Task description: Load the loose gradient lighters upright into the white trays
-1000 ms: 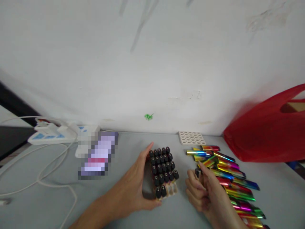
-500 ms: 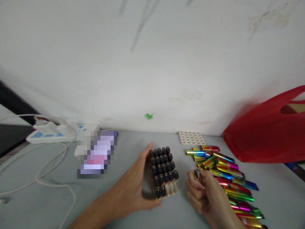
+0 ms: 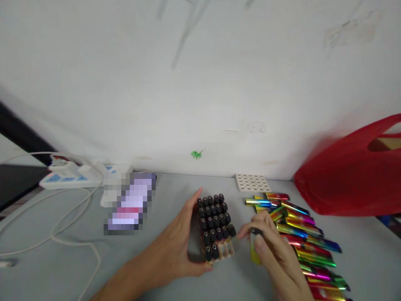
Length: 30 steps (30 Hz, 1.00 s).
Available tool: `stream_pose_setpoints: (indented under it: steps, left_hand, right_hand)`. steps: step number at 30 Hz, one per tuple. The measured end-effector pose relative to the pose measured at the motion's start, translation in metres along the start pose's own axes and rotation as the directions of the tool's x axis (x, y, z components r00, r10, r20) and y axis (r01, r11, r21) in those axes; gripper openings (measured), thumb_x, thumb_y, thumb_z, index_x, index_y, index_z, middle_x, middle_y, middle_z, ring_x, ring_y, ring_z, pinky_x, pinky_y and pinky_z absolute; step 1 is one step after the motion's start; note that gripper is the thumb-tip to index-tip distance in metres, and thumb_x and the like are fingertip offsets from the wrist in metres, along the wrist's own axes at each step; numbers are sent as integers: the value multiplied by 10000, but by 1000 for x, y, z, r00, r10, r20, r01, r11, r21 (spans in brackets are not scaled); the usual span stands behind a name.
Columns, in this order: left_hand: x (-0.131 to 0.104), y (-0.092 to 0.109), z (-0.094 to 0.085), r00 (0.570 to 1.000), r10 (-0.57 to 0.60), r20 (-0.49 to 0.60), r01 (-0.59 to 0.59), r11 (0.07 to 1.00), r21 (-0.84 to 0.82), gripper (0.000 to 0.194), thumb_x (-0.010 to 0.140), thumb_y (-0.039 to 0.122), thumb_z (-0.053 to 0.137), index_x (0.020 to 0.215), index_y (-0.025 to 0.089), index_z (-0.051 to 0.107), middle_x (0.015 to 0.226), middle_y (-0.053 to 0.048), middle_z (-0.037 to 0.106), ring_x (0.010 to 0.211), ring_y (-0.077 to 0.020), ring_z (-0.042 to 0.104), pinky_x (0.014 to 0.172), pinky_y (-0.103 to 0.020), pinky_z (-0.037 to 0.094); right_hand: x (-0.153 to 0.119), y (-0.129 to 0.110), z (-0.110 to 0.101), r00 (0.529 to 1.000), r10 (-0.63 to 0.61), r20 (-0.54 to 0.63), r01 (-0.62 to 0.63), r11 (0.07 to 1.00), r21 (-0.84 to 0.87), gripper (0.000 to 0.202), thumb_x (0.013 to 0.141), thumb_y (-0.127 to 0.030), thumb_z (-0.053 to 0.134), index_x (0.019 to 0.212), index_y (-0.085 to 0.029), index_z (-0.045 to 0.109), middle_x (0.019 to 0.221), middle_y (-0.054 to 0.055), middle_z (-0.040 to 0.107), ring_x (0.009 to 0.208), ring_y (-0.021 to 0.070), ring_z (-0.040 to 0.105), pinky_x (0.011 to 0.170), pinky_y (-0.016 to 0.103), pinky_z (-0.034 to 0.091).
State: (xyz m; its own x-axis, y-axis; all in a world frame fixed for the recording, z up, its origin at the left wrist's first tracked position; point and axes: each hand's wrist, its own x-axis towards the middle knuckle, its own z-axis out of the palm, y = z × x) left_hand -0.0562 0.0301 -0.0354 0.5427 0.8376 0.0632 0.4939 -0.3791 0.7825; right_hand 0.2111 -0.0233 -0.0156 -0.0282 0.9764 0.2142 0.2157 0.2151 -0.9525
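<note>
My left hand [image 3: 175, 240] is wrapped around the left side of a pale rack [image 3: 226, 251], its thumb at the near corner and its fingertips at the far one. Several black-topped lighters [image 3: 214, 219] stand upright in rows in the rack. In the nearest row two lighters stand at the left, and bare slots show at the right. Just right of the rack, my right hand [image 3: 275, 251] pinches a yellow lighter [image 3: 255, 248] with a black top, held upright. Beyond that hand, several shiny multicoloured lighters [image 3: 313, 253] lie loosely piled on the grey table [image 3: 175, 192].
A white perforated tray [image 3: 253, 182] lies near the wall. At the right stands a red bag [image 3: 344, 179]. On the left are a phone [image 3: 133, 202] with a blurred screen, a white power strip [image 3: 72, 177] and looping white cables [image 3: 72, 242].
My right hand has turned the lighter so that its yellow body and black top now show. The left hand keeps its hold on the rack. The view has shifted slightly.
</note>
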Motion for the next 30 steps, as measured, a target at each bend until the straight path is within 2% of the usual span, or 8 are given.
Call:
stream_pose_setpoints:
  steps: [3, 6, 10, 15, 19, 22, 27, 30]
  left_hand:
    - [0, 0, -1, 1000, 8, -1, -8, 1000, 0, 1591, 725, 306, 1041, 1727, 476, -184, 1854, -90, 217, 1686, -440, 286, 1368, -677, 268]
    - [1, 2, -1, 1000, 18, 2, -18, 1000, 0, 1575, 740, 317, 1031, 1727, 467, -187, 1843, -107, 242, 1676, -444, 309, 1360, -691, 281]
    - [1, 3, -1, 1000, 27, 3, -27, 1000, -4, 1530, 782, 333, 1013, 1737, 439, -177, 1838, -140, 246, 1669, -457, 318, 1347, -714, 293]
    - [0, 0, 0, 999, 48, -8, -48, 999, -23, 1504, 789, 324, 1003, 1751, 413, -150, 1828, -146, 282, 1657, -449, 348, 1352, -669, 310]
    - [1, 1, 0, 999, 46, -4, -46, 999, -28, 1492, 798, 330, 1004, 1747, 421, -143, 1830, -138, 277, 1663, -442, 336, 1362, -656, 292]
    - [1, 3, -1, 999, 54, -4, -54, 998, -24, 1492, 801, 326, 1008, 1738, 428, -148, 1823, -144, 276, 1655, -444, 349, 1355, -661, 301]
    - [1, 2, 0, 999, 53, -1, -53, 998, -22, 1493, 798, 298, 999, 1740, 430, -151, 1822, -151, 272, 1649, -447, 354, 1349, -664, 307]
    - [1, 0, 1, 999, 53, -10, -53, 998, -33, 1502, 778, 271, 996, 1748, 422, -141, 1818, -150, 284, 1649, -440, 355, 1350, -656, 306]
  right_hand:
    - [-1, -1, -4, 989, -92, 118, 97, 995, -37, 260, 1114, -477, 598, 1029, -291, 760, 884, 13, 606, 821, 215, 606, 748, 330, 471]
    - [2, -1, -3, 952, -230, 202, 261, 954, -144, 63, 1070, -267, 682, 1069, -286, 742, 866, -3, 664, 788, 185, 666, 713, 289, 512]
    - [3, 2, 2, 906, -346, 243, 404, 878, -255, 99, 1007, -213, 772, 1098, -249, 758, 856, 17, 732, 740, 178, 730, 664, 260, 566]
    - [1, 8, 6, 898, -338, 281, 417, 858, -301, 97, 1023, -303, 780, 1080, -224, 779, 850, 56, 786, 736, 207, 770, 659, 276, 606]
    - [2, 9, 6, 893, -337, 299, 421, 861, -286, 174, 1014, -390, 804, 1021, -219, 773, 784, 39, 773, 675, 189, 760, 617, 253, 592]
    - [3, 7, 6, 898, -339, 279, 416, 862, -289, 213, 1000, -422, 821, 1077, -233, 760, 772, 18, 772, 660, 181, 764, 623, 241, 602]
    - [3, 4, 6, 916, -308, 258, 372, 893, -255, 247, 997, -328, 831, 1203, -296, 698, 822, -26, 776, 718, 162, 795, 689, 206, 622]
    - [0, 6, 7, 925, -288, 249, 339, 920, -197, 434, 963, -219, 840, 1318, -323, 614, 891, -34, 804, 772, 166, 807, 746, 217, 633]
